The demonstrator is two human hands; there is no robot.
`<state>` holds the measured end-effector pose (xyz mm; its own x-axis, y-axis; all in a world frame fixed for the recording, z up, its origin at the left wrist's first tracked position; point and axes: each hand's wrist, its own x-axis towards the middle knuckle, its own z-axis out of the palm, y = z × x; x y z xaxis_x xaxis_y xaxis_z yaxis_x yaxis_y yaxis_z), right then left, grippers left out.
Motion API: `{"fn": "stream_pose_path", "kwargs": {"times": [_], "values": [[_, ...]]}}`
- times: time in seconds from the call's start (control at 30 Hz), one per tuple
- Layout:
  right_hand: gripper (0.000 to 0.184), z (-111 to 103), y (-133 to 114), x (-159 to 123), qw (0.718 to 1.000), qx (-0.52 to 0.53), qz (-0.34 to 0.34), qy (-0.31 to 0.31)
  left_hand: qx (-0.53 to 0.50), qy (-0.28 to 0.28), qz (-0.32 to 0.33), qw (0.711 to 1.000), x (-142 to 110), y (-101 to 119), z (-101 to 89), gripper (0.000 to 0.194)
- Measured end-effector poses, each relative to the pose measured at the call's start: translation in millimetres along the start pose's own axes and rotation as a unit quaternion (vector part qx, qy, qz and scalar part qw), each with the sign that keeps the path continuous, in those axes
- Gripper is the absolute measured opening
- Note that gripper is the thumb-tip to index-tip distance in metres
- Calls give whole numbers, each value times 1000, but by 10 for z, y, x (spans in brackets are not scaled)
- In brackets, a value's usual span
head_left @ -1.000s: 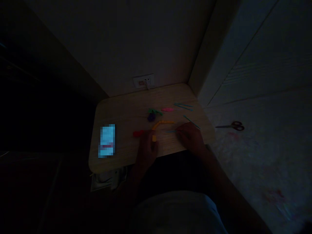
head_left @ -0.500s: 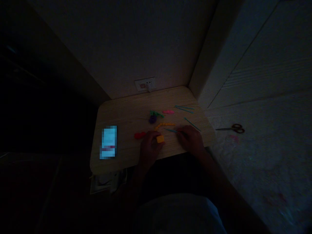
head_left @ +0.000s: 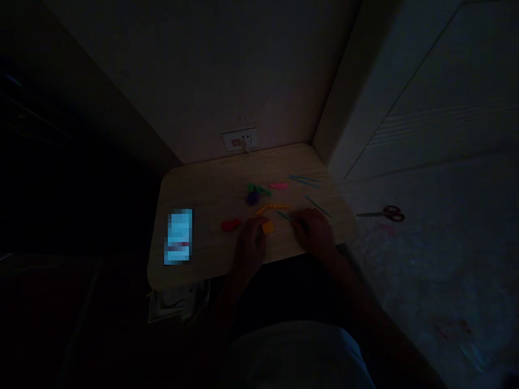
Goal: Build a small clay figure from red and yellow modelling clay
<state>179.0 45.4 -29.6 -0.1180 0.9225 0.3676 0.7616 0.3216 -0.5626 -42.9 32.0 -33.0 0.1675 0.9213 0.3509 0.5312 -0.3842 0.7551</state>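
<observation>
In dim light, my left hand [head_left: 248, 242] holds an orange block of what looks like modelling clay [head_left: 267, 227] between thumb and fingers. My right hand [head_left: 314, 229] pinches a thin blue-green modelling tool [head_left: 284, 215], its tip pointing left above the block. Just beyond both hands curves a row of small orange pieces [head_left: 273, 207]. A red lump [head_left: 231, 225] lies to the left of my left hand. Farther back are a purple lump [head_left: 252, 199], a green piece [head_left: 259, 189] touching or close to it, and a pink piece [head_left: 278, 186].
On the small wooden table [head_left: 211, 189], a lit phone [head_left: 178, 236] lies at the left. Another thin tool [head_left: 319, 206] and a pair of similar ones [head_left: 304, 181] lie at the right. Scissors [head_left: 383, 214] rest on a pale surface beyond the right edge. A wall socket [head_left: 240, 140] sits behind.
My left hand has turned and brought the orange block a little right, nearer the tool. The tool in my right hand now slants more, its tip slightly higher.
</observation>
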Motion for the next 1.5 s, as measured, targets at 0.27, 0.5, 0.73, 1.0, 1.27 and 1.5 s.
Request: {"fn": "stream_pose_path", "kwargs": {"times": [0.27,0.5,0.73,1.0,1.27,1.5], "values": [[16,25,-1,21,999,39,-11,8,-15,2,1,1000,-4,5,-3,40],[15,20,-41,13,989,130,63,38,11,7,12,1000,-11,23,16,38],[19,-90,1,45,994,97,50,17,29,1,19,999,-17,45,10,35],[15,-263,30,103,998,-41,-17,-42,6,-18,15,1000,-9,26,-19,32],[15,-127,42,86,998,12,53,11,15,-16,13,1000,-16,40,-5,38],[10,1,1,47,999,-5,30,-29,28,12,33,999,-32,78,6,33]]}}
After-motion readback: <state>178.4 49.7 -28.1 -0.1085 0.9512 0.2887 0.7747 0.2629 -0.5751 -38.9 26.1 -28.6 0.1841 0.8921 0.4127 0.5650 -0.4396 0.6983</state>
